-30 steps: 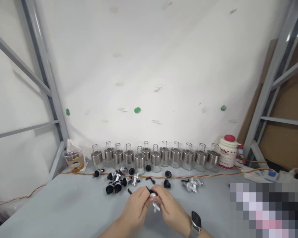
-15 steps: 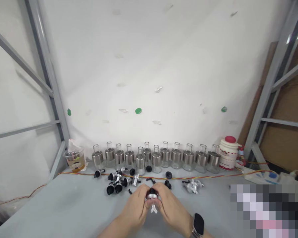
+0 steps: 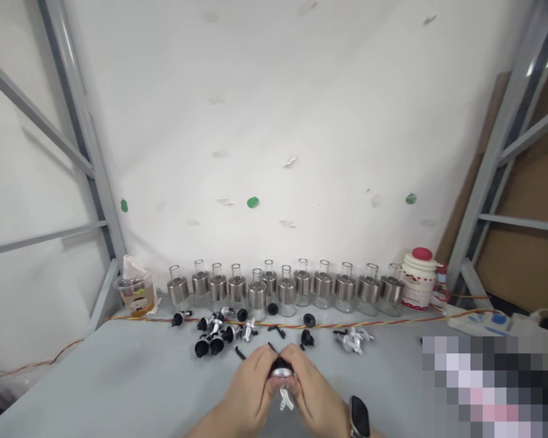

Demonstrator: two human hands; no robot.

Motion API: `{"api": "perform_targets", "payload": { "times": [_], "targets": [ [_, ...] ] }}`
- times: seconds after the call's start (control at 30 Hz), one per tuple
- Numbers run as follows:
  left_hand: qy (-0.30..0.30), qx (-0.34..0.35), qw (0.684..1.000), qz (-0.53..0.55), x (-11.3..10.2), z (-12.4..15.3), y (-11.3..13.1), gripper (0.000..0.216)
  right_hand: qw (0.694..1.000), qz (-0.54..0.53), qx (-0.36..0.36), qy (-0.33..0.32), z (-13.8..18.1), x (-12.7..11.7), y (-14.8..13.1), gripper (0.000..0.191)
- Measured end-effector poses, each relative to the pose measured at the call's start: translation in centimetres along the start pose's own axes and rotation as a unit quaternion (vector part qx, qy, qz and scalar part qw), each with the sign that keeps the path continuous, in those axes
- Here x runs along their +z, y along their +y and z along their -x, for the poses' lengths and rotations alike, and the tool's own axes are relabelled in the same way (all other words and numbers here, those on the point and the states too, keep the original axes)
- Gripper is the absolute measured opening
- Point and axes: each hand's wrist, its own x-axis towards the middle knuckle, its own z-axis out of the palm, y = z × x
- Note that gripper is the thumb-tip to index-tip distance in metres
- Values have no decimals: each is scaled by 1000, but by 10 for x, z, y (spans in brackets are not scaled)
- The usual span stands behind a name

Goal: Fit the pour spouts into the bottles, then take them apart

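Observation:
My left hand (image 3: 249, 384) and my right hand (image 3: 311, 389) meet low in the middle of the grey table (image 3: 119, 377). Both pinch one small pourer spout (image 3: 282, 377) with a black top, a silver collar and a silver tube that points down. A dark watch (image 3: 360, 417) is on my right wrist. Just beyond my fingers lie loose black and silver pourer parts (image 3: 219, 334) and a small heap of silver spouts (image 3: 354, 340).
A row of several glass bottles with steel collars (image 3: 285, 289) stands along the white wall. A plastic cup of brown drink (image 3: 134, 292) is at the left, a white jar with a red lid (image 3: 420, 278) at the right. A red-yellow wire (image 3: 383, 323) crosses the table to a power strip (image 3: 488, 322).
My hands have drawn slightly nearer and lower with the spout. It has turned between my fingers, so its silver tube now hangs lower.

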Motion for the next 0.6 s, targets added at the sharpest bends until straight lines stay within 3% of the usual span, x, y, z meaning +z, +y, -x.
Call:
{"api": "perform_targets", "payload": {
  "times": [0.2, 0.43, 0.6],
  "targets": [
    [13, -14, 1000, -20, 3, 1, -4, 25, 999, -25, 46, 8, 4, 10, 7, 29],
    [35, -19, 999, -8, 6, 0, -4, 36, 998, -33, 59, 12, 2, 9, 4, 26],
    [14, -206, 973, 100, 14, -8, -14, 49, 985, -66, 156, 30, -10, 9, 16, 35]
  ]
}}
